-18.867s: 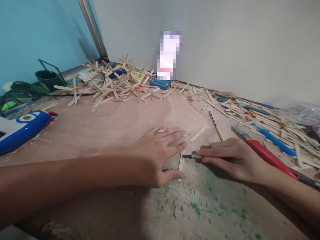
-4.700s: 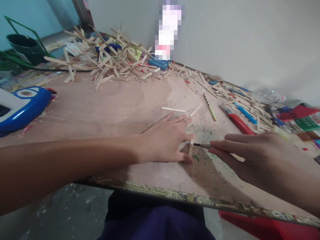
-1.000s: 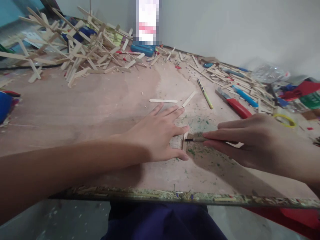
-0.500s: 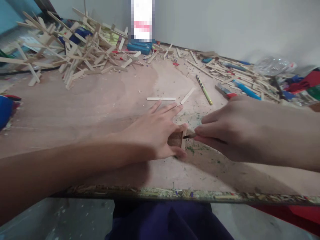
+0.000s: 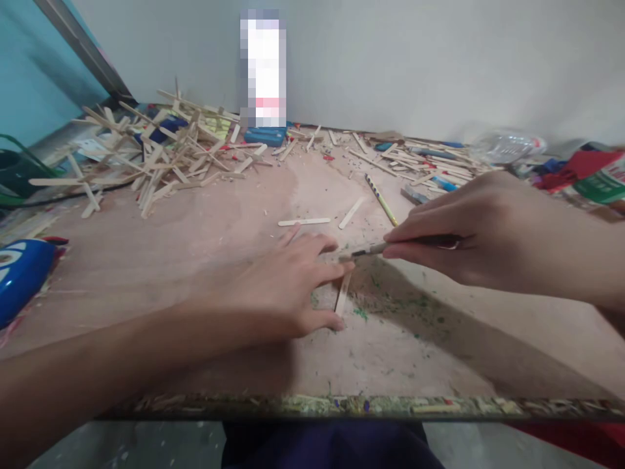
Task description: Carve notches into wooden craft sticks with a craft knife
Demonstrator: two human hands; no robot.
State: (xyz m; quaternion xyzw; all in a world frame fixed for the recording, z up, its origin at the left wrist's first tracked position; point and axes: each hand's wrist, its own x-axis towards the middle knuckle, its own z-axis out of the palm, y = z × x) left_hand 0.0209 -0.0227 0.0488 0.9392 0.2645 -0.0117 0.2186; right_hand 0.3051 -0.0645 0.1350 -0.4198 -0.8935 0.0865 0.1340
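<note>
My left hand lies low over the table with its fingers spread. Its thumb and forefinger press on the two ends of a small wooden frame made of sticks, most of it hidden under the palm. My right hand pinches a thin pen-like tool with a dark tip; its exact kind is unclear. That tip rests at the far corner of the frame, close to the left forefinger. Just beyond the left fingertips lie a craft stick and a second craft stick.
A tangle of joined sticks fills the back left. Loose sticks and a clear plastic bottle lie at the back right. A patterned pencil lies near my right hand. A blue object sits at left; green crumbs dot the table.
The tool's tip has shifted from the middle of the frame's right side to its far corner. My left forefinger and thumb now sit farther apart. The camera view has tilted up.
</note>
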